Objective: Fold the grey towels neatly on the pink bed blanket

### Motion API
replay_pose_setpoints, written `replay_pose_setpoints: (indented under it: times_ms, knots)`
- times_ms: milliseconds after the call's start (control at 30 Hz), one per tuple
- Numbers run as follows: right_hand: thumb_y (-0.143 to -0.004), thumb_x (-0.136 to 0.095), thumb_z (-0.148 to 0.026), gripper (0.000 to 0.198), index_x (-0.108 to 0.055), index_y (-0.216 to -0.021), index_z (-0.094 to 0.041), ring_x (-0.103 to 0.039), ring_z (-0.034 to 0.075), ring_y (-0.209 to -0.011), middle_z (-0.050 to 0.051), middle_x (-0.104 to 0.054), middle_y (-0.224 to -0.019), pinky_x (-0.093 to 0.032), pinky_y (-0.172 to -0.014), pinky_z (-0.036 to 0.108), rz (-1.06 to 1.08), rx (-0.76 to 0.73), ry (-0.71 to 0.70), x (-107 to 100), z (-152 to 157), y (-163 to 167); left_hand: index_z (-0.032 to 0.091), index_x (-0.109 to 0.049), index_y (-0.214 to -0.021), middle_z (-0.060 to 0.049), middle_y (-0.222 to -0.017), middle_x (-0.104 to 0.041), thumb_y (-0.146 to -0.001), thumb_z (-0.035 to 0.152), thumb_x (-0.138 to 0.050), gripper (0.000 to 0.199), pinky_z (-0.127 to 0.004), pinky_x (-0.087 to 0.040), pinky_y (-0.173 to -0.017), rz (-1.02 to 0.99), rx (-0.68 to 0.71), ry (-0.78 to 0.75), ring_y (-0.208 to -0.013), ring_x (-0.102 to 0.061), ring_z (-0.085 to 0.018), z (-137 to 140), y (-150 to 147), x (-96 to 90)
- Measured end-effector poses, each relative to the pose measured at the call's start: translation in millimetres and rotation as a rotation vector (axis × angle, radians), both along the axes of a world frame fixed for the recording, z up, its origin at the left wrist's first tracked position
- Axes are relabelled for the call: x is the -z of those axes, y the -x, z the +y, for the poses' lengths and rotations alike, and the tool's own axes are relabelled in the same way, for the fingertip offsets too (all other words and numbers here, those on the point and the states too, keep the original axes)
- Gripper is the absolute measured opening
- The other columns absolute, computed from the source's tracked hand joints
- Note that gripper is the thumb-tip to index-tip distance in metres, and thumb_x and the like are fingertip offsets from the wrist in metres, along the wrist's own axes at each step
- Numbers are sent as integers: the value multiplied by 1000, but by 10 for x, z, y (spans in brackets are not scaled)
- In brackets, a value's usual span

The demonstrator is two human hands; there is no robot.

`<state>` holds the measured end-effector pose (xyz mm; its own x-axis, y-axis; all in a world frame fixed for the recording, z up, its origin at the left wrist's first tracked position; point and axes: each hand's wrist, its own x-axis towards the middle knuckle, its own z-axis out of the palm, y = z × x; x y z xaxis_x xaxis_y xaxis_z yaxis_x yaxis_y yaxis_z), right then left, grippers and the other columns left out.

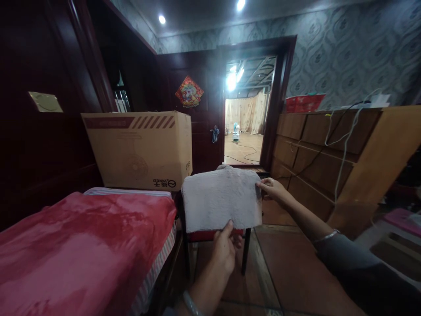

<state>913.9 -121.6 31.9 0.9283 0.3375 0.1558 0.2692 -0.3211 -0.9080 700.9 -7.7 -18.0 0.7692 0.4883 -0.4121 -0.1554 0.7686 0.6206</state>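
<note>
A whitish, fluffy cloth (pixel 220 199) hangs over the backrest of a chair with dark legs (pixel 246 252) and a strip of red seat (pixel 202 236) showing below. With its thumb on the front of the cloth's lower edge and the fingers behind, my left hand (pixel 226 245) grips it near the middle. At the upper right corner, my right hand (pixel 273 188) pinches the cloth's edge between thumb and fingers. The chair back itself is hidden under the cloth.
A bed with a red blanket (pixel 98 245) lies close on the left, a large cardboard box (pixel 141 149) behind it. On the right stands a wooden drawer cabinet (pixel 329 145) with hanging white cables (pixel 345 149). Beyond the chair, a doorway (pixel 243 151) leads to a lit room.
</note>
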Motion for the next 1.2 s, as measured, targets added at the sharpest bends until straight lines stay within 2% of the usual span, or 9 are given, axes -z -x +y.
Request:
replay_pose_setpoints:
  times_ms: [133,233,333,467,600,733,933,1100,1200]
  knots:
    - [-67,-78,-53,41,-59,-77,-18,-57,15,-55,3,-62,-66,-47,-49,24,101,-99,-109,-92,10,73,15,-54,-72,1,-57,-60,-68,24,-84,31,-20,-35,-42,-7,16,-22,-42,-52,-10,-27,4,-30]
    - [-61,-80,-56,48,-66,-84,-16,-60,18,-60,5,-67,-73,-46,-51,26,81,-138,-187,-266,-21,33,15,-54,-70,1,-55,-58,-70,22,-83,29,-20,-34,-42,-46,-5,-31,-41,-50,-9,-82,-3,-80]
    - [-59,-81,-51,48,-68,-89,-16,-60,19,-62,4,-67,-74,-44,-52,26,23,-98,-238,-348,-51,-16,16,-53,-71,2,-55,-57,-73,20,-79,27,-20,-35,-43,-78,-1,-1,-41,-49,-9,-129,-30,-100]
    - [-54,-80,-44,40,-66,-78,-16,-55,17,-54,4,-63,-65,-37,-47,25,145,-59,-169,-195,-60,19,16,-52,-72,0,-57,-60,-77,16,-75,23,-20,-35,-42,-4,21,25,-40,-50,-9,-113,-57,-12]
    - [-53,-77,-45,44,-67,-84,-16,-57,17,-59,5,-66,-72,-37,-47,24,136,-75,-181,-44,-93,76,17,-50,-71,1,-57,-60,-73,18,-79,30,-20,-35,-42,-11,39,23,-40,-52,-9,-62,-44,108]
    - [-55,-75,-53,50,-67,-88,-16,-60,20,-64,6,-67,-76,-39,-50,25,108,-96,-190,-31,-106,47,17,-50,-72,2,-59,-61,-65,23,-86,37,-21,-37,-43,-49,40,-14,-42,-54,-10,-33,-26,150]
    - [-57,-72,-52,42,-65,-80,-18,-63,24,-74,6,-69,-79,-45,-56,27,-45,-80,-181,-42,-20,-58,18,-50,-73,3,-60,-61,-61,28,-88,42,-21,-38,-43,-31,31,-78,-43,-55,-10,14,-55,165]
    - [-60,-67,-55,44,-63,-83,-17,-61,22,-68,5,-66,-73,-41,-52,27,-57,-66,-134,0,-54,-74,17,-52,-76,-5,-78,-71,-58,38,-89,46,-22,-41,-45,-43,135,-165,-47,-59,-11,107,52,293]
    - [-67,-63,-56,45,-60,-90,-18,-62,23,-69,5,-65,-74,-44,-57,30,-142,-4,-50,41,-128,-97,16,-57,-86,-12,-84,-74,-57,51,-85,53,-24,-42,-44,-16,365,-304,-49,-62,-15,213,238,374]
